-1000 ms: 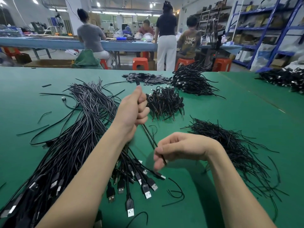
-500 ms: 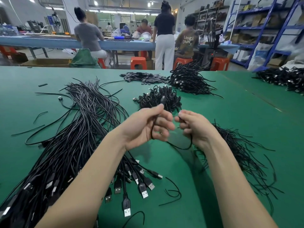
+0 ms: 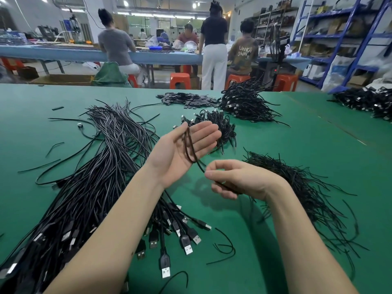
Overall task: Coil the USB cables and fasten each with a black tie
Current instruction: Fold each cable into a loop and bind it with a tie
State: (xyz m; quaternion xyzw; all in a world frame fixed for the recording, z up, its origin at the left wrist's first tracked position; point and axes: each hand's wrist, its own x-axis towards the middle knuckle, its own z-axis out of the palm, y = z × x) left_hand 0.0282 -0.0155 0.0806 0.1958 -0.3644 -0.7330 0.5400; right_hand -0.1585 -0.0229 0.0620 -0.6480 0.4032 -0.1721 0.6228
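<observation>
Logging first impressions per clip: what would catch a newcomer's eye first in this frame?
The two bare forearms at centre: the left hand, palm up, has a thin black USB cable looped over it, and the right hand pinches its trailing end. To the left, a big sheaf of uncoiled black USB cables fans across the green table; a heap of thin black ties lies right.

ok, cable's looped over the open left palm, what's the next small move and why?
Probably bring the right hand up and lay another turn over the left hand. The cable makes only one loop on the flat palm, and its free length runs down into the right hand's curled fingers, so coiling isn't finished.
</observation>
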